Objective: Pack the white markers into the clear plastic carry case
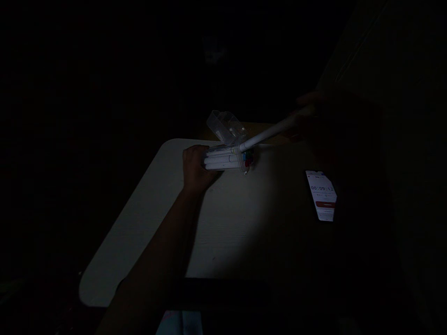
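My left hand (195,168) is closed around the base end of a clear plastic case (223,150), which lies on its side just above the white tabletop. Inside it are several white-barrelled pens (221,162), with coloured ends (248,158) showing at the case's mouth. The transparent lid (226,126) stands flipped open at the far side. In deep shadow to the right, my right hand (307,114) grips one white pen (267,135). That pen slants down to the left, its lower end at the mouth of the case. Most of the right hand's fingers are lost in darkness.
A lit phone (321,195) with a running timer lies on the right of the white table (150,204). The room is very dark, and light falls mainly on the table's left half. Pale blue cloth (179,323) shows below the near edge.
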The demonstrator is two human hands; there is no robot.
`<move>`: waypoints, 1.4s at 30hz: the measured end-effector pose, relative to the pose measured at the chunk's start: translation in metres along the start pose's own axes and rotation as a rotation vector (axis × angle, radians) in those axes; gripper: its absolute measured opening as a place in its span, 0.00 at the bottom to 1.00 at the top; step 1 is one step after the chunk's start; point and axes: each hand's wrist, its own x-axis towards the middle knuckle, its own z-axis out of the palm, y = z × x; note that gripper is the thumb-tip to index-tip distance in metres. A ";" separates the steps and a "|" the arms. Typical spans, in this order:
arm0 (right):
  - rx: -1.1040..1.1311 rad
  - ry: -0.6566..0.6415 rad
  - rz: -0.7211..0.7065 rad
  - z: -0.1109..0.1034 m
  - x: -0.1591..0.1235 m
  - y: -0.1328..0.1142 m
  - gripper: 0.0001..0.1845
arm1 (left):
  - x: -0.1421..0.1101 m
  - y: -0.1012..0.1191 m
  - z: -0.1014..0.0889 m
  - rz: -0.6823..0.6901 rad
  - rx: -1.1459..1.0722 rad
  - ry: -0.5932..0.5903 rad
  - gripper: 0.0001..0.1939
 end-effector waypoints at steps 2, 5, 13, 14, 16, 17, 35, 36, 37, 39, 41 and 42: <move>0.012 -0.003 0.039 0.002 0.001 0.004 0.19 | 0.000 0.000 0.000 0.002 -0.005 0.008 0.30; -0.011 -0.077 0.036 0.008 0.002 0.010 0.18 | -0.001 0.001 0.000 0.015 -0.012 0.027 0.30; -0.182 -0.258 -0.004 0.030 0.002 0.009 0.15 | -0.001 -0.002 0.001 -0.005 -0.004 0.022 0.31; -0.162 -0.286 -0.007 0.031 0.001 0.008 0.16 | -0.002 -0.002 0.001 -0.014 0.002 0.015 0.32; -0.141 -0.313 -0.008 0.035 0.001 0.006 0.16 | -0.002 -0.003 0.002 -0.023 0.006 0.015 0.32; -0.151 -0.335 -0.014 0.037 0.000 0.005 0.16 | -0.002 -0.003 0.002 -0.024 0.003 0.020 0.32; -0.216 -0.441 -0.158 0.063 -0.003 0.016 0.18 | -0.001 0.004 -0.002 -0.071 -0.023 0.002 0.30; -0.230 -0.466 -0.163 0.066 -0.004 0.018 0.19 | 0.000 0.004 -0.002 -0.082 -0.024 -0.004 0.30; -0.245 -0.491 -0.160 0.069 -0.005 0.019 0.20 | 0.000 0.004 -0.002 -0.084 -0.026 -0.005 0.29; -0.262 -0.524 -0.144 0.074 -0.008 0.021 0.24 | 0.000 0.004 -0.002 -0.074 -0.033 0.003 0.29; -0.261 -0.534 -0.133 0.077 -0.010 0.023 0.29 | 0.000 0.004 -0.002 -0.074 -0.034 0.001 0.28; -0.250 -0.534 -0.134 0.078 -0.010 0.024 0.31 | -0.001 0.005 -0.002 -0.084 -0.035 0.001 0.28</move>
